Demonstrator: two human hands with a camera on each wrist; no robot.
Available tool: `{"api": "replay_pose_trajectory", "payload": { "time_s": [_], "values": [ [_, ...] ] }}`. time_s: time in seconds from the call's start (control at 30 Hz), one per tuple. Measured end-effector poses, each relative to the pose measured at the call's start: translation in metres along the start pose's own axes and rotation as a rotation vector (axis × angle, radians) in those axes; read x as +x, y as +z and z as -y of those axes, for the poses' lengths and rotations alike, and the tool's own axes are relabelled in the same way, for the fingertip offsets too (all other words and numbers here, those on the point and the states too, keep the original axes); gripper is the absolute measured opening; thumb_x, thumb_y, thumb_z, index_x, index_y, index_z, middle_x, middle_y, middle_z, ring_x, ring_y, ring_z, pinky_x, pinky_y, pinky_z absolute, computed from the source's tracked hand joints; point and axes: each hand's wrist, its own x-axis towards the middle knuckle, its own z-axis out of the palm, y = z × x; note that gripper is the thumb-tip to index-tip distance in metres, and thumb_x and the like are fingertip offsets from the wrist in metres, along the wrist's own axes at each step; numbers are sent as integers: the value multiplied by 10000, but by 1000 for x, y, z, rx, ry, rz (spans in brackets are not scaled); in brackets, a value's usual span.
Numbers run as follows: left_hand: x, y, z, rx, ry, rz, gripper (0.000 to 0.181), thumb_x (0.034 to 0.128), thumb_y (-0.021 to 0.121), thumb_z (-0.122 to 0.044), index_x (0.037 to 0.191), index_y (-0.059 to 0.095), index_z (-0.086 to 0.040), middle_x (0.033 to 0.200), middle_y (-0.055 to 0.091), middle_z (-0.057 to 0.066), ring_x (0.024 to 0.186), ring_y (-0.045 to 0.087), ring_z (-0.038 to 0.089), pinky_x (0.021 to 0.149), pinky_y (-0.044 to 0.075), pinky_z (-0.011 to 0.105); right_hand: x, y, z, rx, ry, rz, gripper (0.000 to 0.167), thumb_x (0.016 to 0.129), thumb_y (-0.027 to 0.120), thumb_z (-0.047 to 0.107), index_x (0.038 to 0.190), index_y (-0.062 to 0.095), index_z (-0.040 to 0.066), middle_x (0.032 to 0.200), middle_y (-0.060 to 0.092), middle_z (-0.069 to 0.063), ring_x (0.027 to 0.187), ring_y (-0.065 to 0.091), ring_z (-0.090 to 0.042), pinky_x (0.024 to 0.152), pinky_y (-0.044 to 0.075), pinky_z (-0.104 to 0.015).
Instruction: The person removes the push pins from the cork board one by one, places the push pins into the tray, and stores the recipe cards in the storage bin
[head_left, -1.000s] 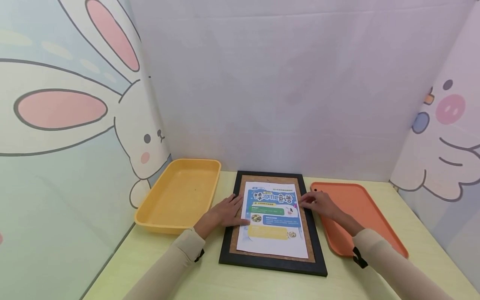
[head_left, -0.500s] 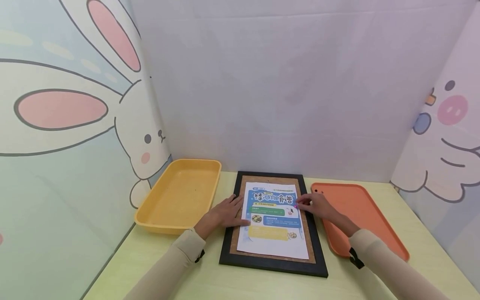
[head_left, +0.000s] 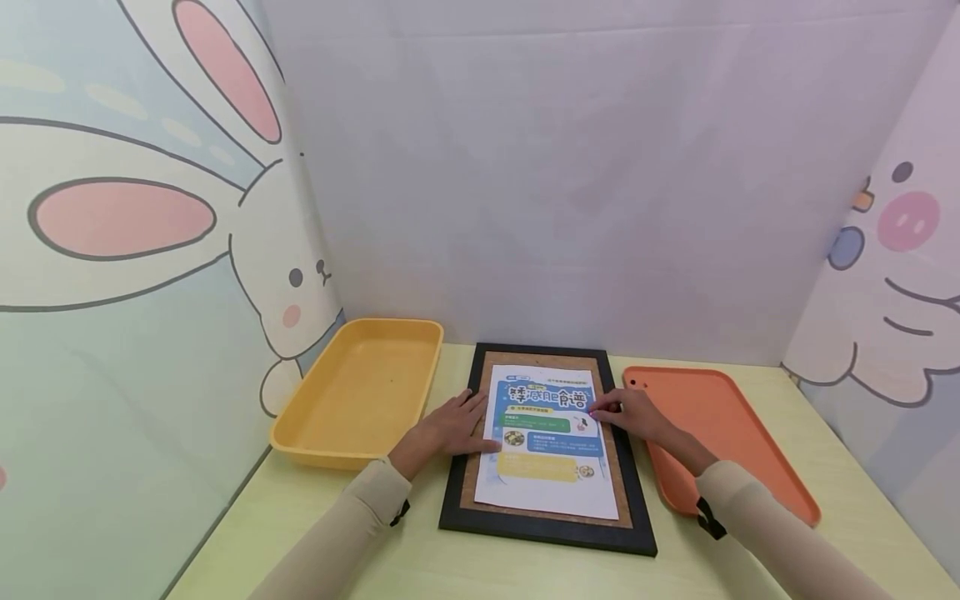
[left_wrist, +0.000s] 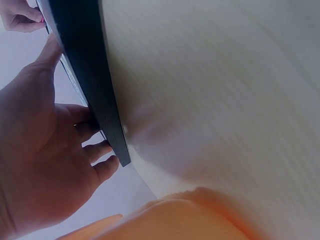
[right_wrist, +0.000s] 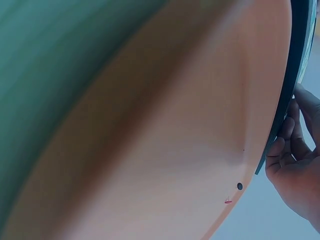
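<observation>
A printed sheet (head_left: pixel 546 492) with blue, green and yellow blocks lies on a black-framed cork board (head_left: pixel 540 358). At the sheet's right edge, my right hand (head_left: pixel 636 414) pinches a small pink push pin (head_left: pixel 592 412) between thumb and fingertips. Whether its point is in the cork is hidden. My left hand (head_left: pixel 453 425) rests flat on the left side of the board, its thumb reaching onto the paper. The left wrist view shows this left hand (left_wrist: pixel 45 145) from the palm side, its fingertips at the black frame (left_wrist: pixel 92 80).
A yellow tray (head_left: pixel 360 379) stands left of the board. Close on the right lies an orange tray (head_left: pixel 712 417), partly under my right forearm; a black dot (right_wrist: pixel 239 186) and a small red thing (right_wrist: pixel 228 202) show near its far corner. A pale wall (head_left: pixel 540 183) rises behind.
My right hand has shifted a little left, bringing the pink push pin from the board's right margin onto the sheet's right edge. The left hand has stayed in place.
</observation>
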Motion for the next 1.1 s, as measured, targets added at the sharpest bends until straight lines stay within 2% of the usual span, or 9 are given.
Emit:
{"api": "replay_pose_trajectory", "payload": {
  "time_s": [0.43,0.87,1.1],
  "values": [
    [-2,-4,-1,-8,-5,4,1031,918,513,-789,1656,263,-113,1722,231,68,1578,211,336,1257,252,471,2,2,-1,5,13,19,83,935,786,130,1010,820,127,833,685,88,722,520,-93,633,392,-222],
    [0,-2,-1,5,2,-2,1039,913,499,-803,1655,268,-112,1720,238,68,1575,223,336,1251,268,474,-1,1,1,-1,13,26,73,942,773,110,1008,805,110,825,663,74,723,519,-95,631,391,-220],
    [1,0,-1,13,0,-1,1039,916,502,-800,1652,271,-103,1719,241,69,1576,222,332,1254,262,466,1,2,-1,-9,13,43,46,954,766,137,990,793,141,821,642,86,728,514,-82,629,390,-226]
  ]
}}
